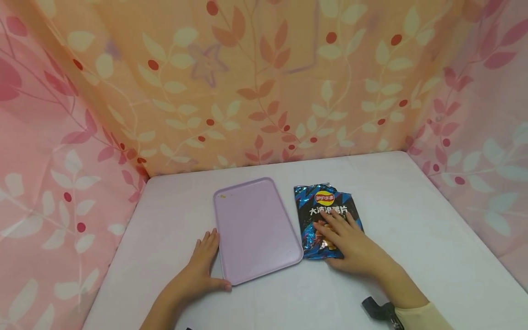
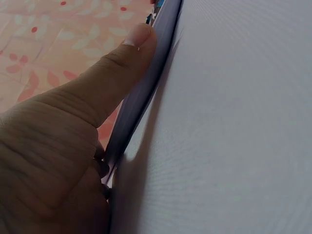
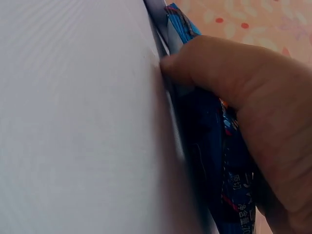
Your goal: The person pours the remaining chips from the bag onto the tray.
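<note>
A lilac rectangular tray (image 1: 255, 227) lies flat in the middle of the white table (image 1: 412, 220). My left hand (image 1: 202, 263) lies at its left edge, fingers straight along the rim. In the left wrist view its thumb (image 2: 114, 80) presses against the tray's rim (image 2: 141, 100). Right of the tray lies a blue and black crisp bag (image 1: 323, 204). My right hand (image 1: 346, 240) rests flat on the bag's lower half, fingers spread. The right wrist view shows the thumb (image 3: 195, 63) at the edge of the bag (image 3: 219, 165), down on the table.
Floral cloth walls (image 1: 264, 91) close in the table at the back, the left and the right. A dark strap (image 1: 381, 310) sits at my right wrist near the table's front edge. White tabletop (image 1: 165, 206) surrounds the tray and the bag.
</note>
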{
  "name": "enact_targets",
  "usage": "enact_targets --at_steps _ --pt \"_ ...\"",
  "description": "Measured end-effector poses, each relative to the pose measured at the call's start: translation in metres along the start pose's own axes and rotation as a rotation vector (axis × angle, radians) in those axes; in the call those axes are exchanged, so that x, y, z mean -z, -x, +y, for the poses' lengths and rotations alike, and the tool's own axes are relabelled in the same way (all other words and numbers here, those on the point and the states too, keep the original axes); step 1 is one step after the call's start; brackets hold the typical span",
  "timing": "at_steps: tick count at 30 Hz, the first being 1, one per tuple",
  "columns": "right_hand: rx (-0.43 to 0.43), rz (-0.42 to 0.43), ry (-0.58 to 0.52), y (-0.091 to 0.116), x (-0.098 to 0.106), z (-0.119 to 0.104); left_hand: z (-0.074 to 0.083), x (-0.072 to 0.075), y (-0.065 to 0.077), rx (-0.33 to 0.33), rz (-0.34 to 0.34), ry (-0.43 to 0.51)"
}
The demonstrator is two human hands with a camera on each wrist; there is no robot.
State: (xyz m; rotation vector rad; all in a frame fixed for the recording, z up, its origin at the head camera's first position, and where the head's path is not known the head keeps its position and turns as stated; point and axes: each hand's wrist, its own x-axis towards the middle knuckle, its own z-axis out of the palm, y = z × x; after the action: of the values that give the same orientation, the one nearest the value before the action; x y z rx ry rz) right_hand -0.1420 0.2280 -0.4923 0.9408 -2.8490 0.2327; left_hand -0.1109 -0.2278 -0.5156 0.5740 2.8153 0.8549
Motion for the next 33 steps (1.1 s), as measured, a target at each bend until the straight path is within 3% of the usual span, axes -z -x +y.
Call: enact_targets --at_steps 15,24,33 --pt "-0.016 -0.088 -0.014 -0.002 -0.008 -0.008 -0.002 -0.004 -0.001 0.017 -0.009 0.002" --pt "-0.131 -0.105 0.032 0.004 0.002 -0.013 -0.002 -0.006 -0.003 0.020 -0.042 0.017" --pt "-0.084 -0.055 0.097 -0.004 -0.007 -0.007 -0.003 -0.006 -0.005 0.036 -0.021 0.019"
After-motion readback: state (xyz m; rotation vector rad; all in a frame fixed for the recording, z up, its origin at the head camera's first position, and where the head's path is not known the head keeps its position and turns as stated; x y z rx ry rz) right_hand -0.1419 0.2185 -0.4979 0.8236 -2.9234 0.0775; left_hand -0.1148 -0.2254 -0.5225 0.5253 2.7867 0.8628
